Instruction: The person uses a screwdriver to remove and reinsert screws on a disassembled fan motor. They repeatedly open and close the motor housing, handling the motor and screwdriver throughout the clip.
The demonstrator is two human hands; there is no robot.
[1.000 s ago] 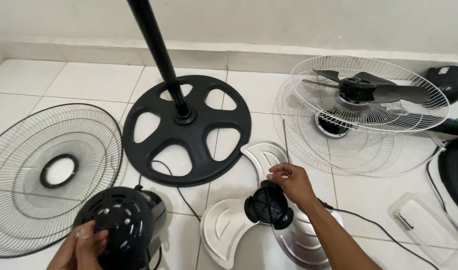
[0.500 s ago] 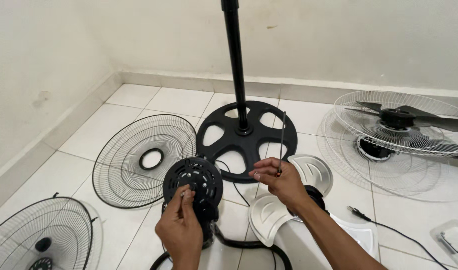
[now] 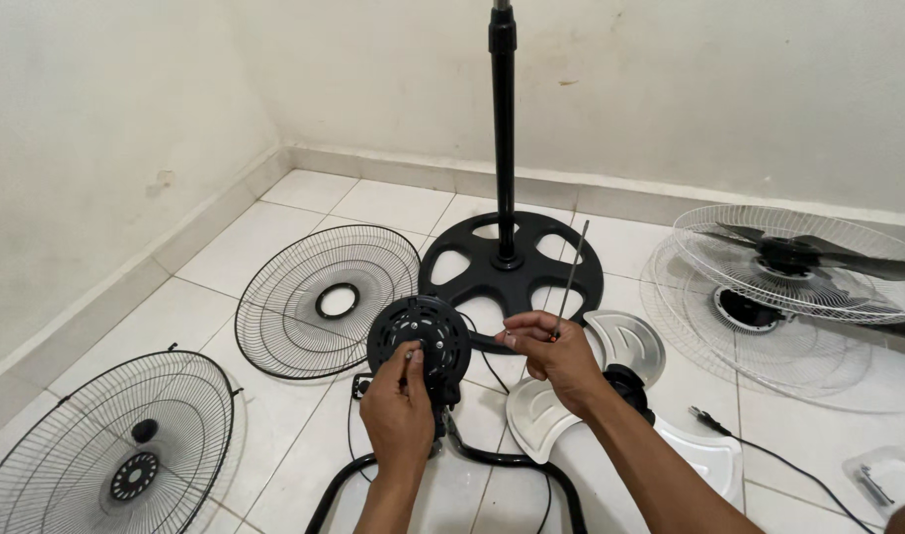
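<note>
My left hand [image 3: 398, 400] grips the black fan motor housing [image 3: 419, 341] from below and holds it up with its vented round face toward me. My right hand [image 3: 554, 356] is just right of the housing and pinches a thin dark rod-like tool [image 3: 570, 280] that points up and away. Beneath my right forearm lies a grey fan blade [image 3: 620, 346] with a black hub. A black power cord [image 3: 452, 465] loops on the tiles under both hands.
A black round stand base [image 3: 517, 277] with its upright pole [image 3: 503, 129] stands behind the hands. A wire grille [image 3: 324, 297] lies to the left, another grille [image 3: 116, 450] at lower left. An assembled fan head [image 3: 788, 262] lies at right. White walls meet at the back left.
The view has lifted and swung left. My left hand has raised the motor housing off the floor. My right hand has left the blade hub and now holds the thin tool beside the housing.
</note>
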